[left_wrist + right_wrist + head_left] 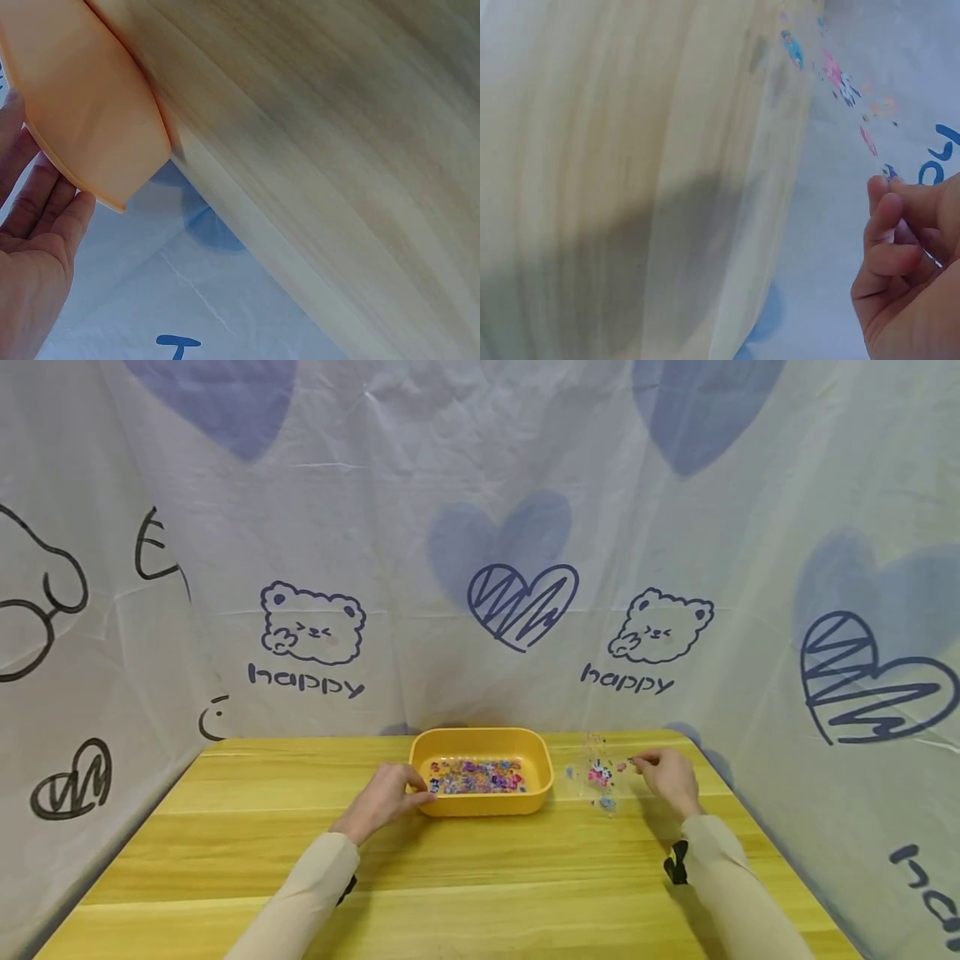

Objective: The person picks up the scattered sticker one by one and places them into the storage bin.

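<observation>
A yellow rectangular tray (480,807) stands near the back of the table. Many small purple, pink, blue and orange pieces (480,777) cover its floor. My left hand (386,795) grips its left front corner; in the left wrist view, the thumb and fingers lie on either side of the rim. To the tray's right, my right hand (669,779) pinches the right edge of a see-through plastic piece with coloured prints (600,774). Pink, blue and white patches of this printed piece (832,69) run up from the fingertips in the right wrist view; its clear outline barely shows.
The wooden table (480,893) has light yellow grain. Behind and on both sides of it hangs a white curtain (420,635) with blue hearts, bear drawings and lettering. Black straps show at both cuffs.
</observation>
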